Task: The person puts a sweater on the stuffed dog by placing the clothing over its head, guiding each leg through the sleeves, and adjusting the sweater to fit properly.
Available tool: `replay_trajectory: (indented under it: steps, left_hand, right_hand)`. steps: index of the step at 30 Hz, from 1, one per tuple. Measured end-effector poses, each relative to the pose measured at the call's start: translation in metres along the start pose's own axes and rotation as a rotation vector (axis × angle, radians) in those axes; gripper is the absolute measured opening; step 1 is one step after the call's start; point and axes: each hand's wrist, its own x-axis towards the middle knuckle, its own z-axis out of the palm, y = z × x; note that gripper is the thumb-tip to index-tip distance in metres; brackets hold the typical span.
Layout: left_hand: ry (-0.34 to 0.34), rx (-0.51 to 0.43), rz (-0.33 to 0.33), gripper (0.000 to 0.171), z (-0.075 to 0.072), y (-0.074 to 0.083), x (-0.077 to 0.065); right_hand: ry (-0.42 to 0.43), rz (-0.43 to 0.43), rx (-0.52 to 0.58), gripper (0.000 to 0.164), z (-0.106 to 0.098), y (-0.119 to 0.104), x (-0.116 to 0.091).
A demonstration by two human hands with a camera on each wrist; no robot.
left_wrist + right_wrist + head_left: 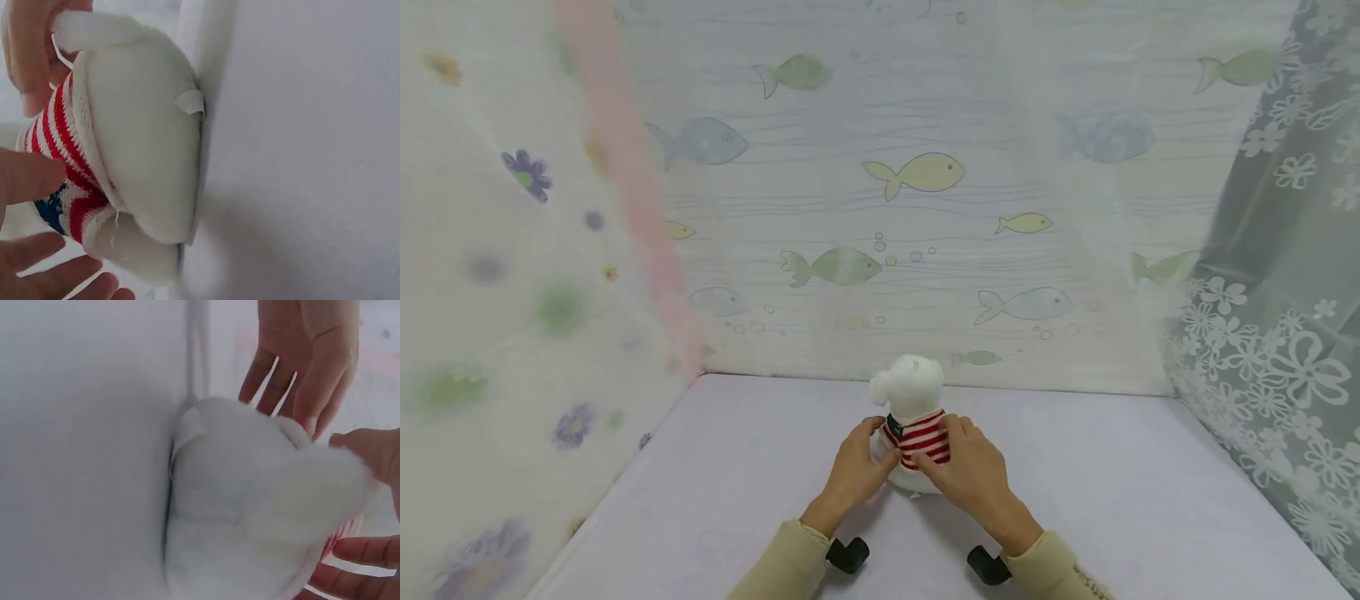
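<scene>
A white plush toy [917, 387] in a red-and-white striped knit sweater [925, 437] sits upright on the table, its back towards me. Dark blue shows on the sweater's left side. My left hand [859, 467] holds the toy's left side, thumb on the stripes and fingers round its arm. On the other side my right hand [973, 467] grips the sweater between thumb and fingers. A small white tag [191, 102] sticks out at the toy's base in the left wrist view. The toy's front is hidden.
The white table [1075, 467] ends at a back curtain [820, 333] printed with fish. A flower-print curtain [512, 333] stands at the left, and a grey sheet with white flowers [1285, 333] at the right. Black wrist mounts [848, 556] hang below both sleeves.
</scene>
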Motion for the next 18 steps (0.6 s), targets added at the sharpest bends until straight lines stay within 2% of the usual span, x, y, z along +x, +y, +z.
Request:
replay_trajectory:
  steps: [2,4,12,18]
  left_hand:
    - [-0.066,0.003,-0.003,0.05,0.001,-0.003,0.0]
    - [-0.095,-0.004,0.001,0.049,0.001,-0.004,0.001]
    - [-0.052,0.01,0.034,0.024,0.002,0.003,-0.002]
    - [-0.061,-0.037,0.011,0.012,0.001,0.009,-0.004]
  right_hand:
    - [0.001,-0.009,-0.043,0.062,0.002,-0.002,-0.002]
    - [0.007,-0.021,-0.06,0.064,0.002,-0.003,-0.003]
    - [0.014,-0.037,-0.039,0.049,0.0,0.009,0.0]
    - [-0.028,0.004,-0.01,0.048,-0.004,0.019,0.005]
